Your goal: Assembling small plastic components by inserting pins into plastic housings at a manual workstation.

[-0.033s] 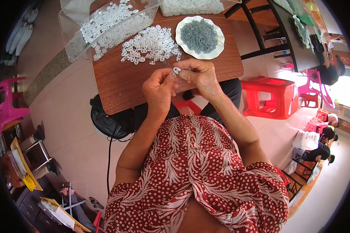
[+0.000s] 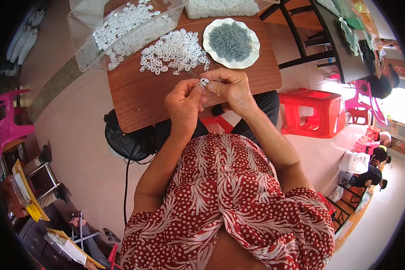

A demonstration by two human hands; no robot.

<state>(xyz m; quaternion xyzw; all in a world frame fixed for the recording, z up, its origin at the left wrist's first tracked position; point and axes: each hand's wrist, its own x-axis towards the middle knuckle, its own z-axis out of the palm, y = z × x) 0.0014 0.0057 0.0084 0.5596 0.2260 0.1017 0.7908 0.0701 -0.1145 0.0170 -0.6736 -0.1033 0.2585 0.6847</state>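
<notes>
My right hand [image 2: 233, 90] pinches a small white oval plastic piece with holes [image 2: 204, 82] between thumb and forefinger, above the near part of the brown table. Close against it, my left hand [image 2: 184, 102] is closed, thumb to forefinger, its tip at the same piece. Whatever else the left fingers hold is too small to make out. Beyond my hands lies a loose heap of similar white plastic pieces [image 2: 175, 50]. To its right stands a white scalloped plate [image 2: 209, 46] full of small grey coiled pieces that look like springs [image 2: 231, 41].
A clear plastic box [image 2: 83, 51] of white pieces stands at the table's [image 2: 139, 101] far left; another clear box [image 2: 222, 9] is at the far edge. To the right is a red stool [image 2: 315, 112]. A black bag [image 2: 126, 139] lies left of my legs. Other people sit farther right.
</notes>
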